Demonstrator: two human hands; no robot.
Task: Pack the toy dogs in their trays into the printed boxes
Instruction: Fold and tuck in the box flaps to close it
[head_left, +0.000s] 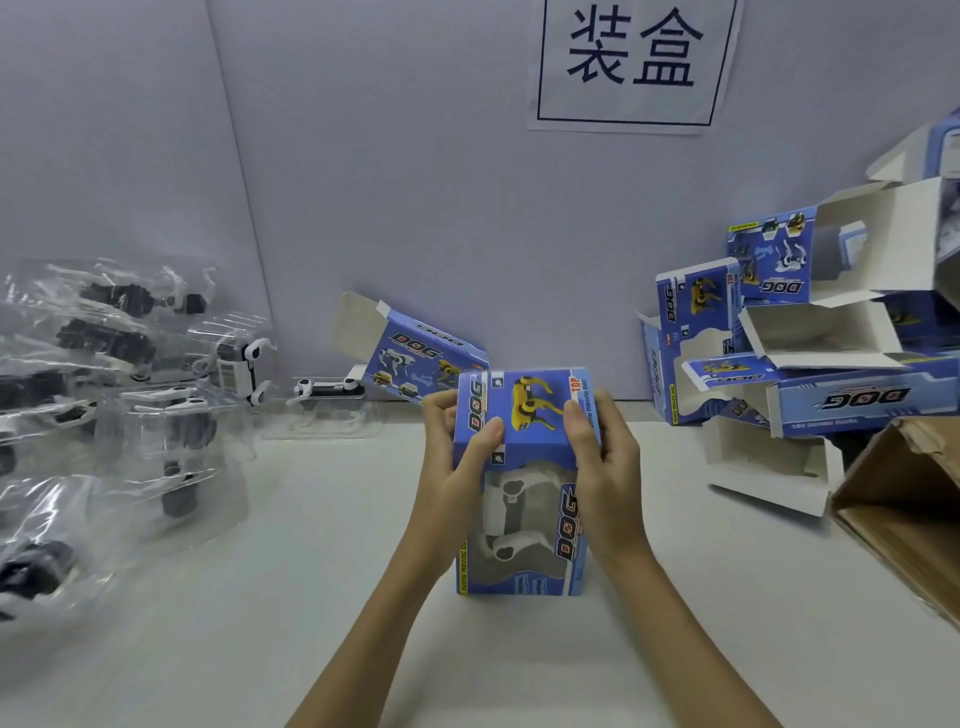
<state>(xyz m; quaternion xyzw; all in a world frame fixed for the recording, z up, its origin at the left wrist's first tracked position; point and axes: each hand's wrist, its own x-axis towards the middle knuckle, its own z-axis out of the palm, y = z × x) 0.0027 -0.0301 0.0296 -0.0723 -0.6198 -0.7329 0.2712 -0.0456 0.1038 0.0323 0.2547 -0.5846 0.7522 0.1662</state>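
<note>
At the centre of the frame a printed blue box (524, 483) stands upright on the white table (701, 623), and through its clear front window a white toy dog (511, 525) shows inside, so this one looks loaded. The left hand (457, 447) grasps the box's upper left corner, thumb laid across the top panel and fingers curled behind the edge; the right hand (597, 447) grips the upper right corner in the same manner, thumb on top. The top panel lies flat over the opening, and I judge the step in hand to be the pressing home of the top flap, though whether its tuck is fully seated cannot be told from here. Much is left to do. At the left of the frame lies a loose heap of toy dogs in clear trays (119, 374), black and white parts showing through the plastic, and one more trayed dog (324, 397) sits just left of centre near the wall. Behind the held box another printed box (415, 353) leans against the wall with its flap open. At the right of the frame a pile of empty boxes (810, 338) waits with flaps open and white insides showing. At the lower right edge an open brown carton (909, 509) stands, perhaps for finished boxes; its inside is not visible. Above, a paper sign (631, 62) hangs on the wall.
</note>
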